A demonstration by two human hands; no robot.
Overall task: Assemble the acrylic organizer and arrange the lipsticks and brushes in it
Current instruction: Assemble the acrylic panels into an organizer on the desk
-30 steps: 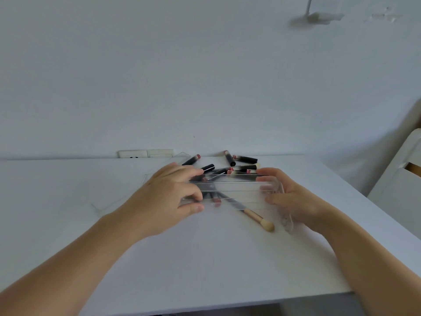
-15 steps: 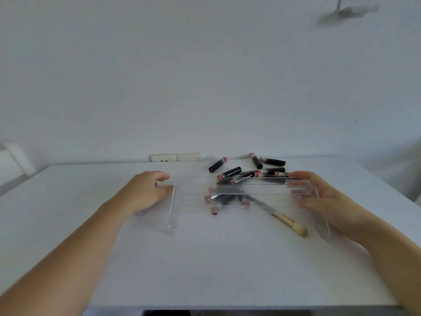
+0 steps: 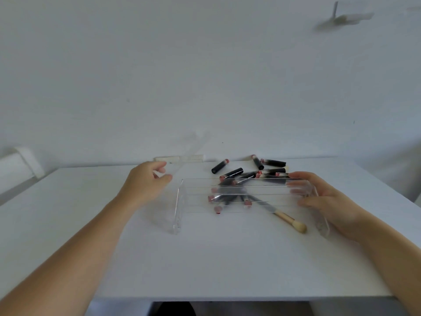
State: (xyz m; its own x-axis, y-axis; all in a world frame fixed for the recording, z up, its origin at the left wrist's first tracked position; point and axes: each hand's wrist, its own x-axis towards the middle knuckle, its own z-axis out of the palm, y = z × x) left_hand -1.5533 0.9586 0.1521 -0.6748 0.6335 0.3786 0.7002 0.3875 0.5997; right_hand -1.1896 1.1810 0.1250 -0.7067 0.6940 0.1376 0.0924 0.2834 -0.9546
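Observation:
A clear acrylic organizer frame stands on the white table, with thin rails running across it. My right hand grips its right end. My left hand is off to the left of the frame with fingers pinched on a faint, blurred clear acrylic panel that rises toward the wall. Several black lipsticks with pink ends lie in a heap behind the frame and show through it. A makeup brush with a wooden handle and pale tip lies under the frame, pointing near right.
A white socket strip sits at the table's back edge against the wall. A white chair back stands at far left. The table's front edge is close to me.
My left hand has left the frame's left end, gone to the left and come up toward the wall with a clear panel. My right hand stays on the right end.

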